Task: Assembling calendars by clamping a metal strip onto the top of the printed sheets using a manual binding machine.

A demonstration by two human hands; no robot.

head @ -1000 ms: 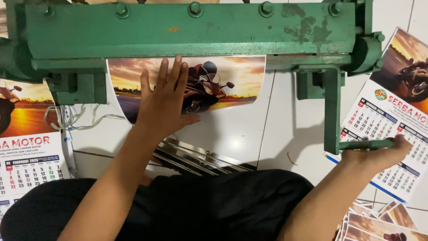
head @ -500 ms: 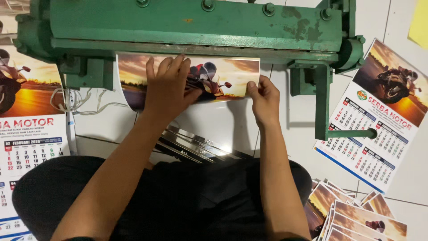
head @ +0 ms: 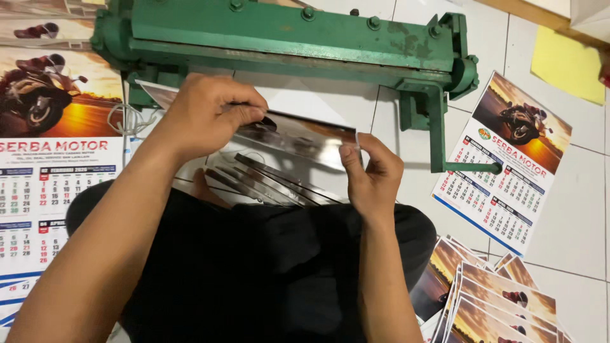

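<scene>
Glossy calendar sheet [head: 298,136] held tilted just below green press machine [head: 286,35], above bundle of thin metal strips [head: 267,181] near my lap. My left hand [head: 206,114] pinches sheet's upper left edge, fingers closed on it. My right hand [head: 372,174] pinches right edge between thumb and fingertips. Machine's handle [head: 467,167] free, well right of hand. Finished calendar [head: 505,162] flat on white tile floor [head: 572,209]; calendar stack [head: 489,295] lower right; large calendar [head: 47,146] at left.

Print-finishing workshop: green press [head: 286,38], calendar stacks [head: 489,298] on tiled floor [head: 572,209]
</scene>
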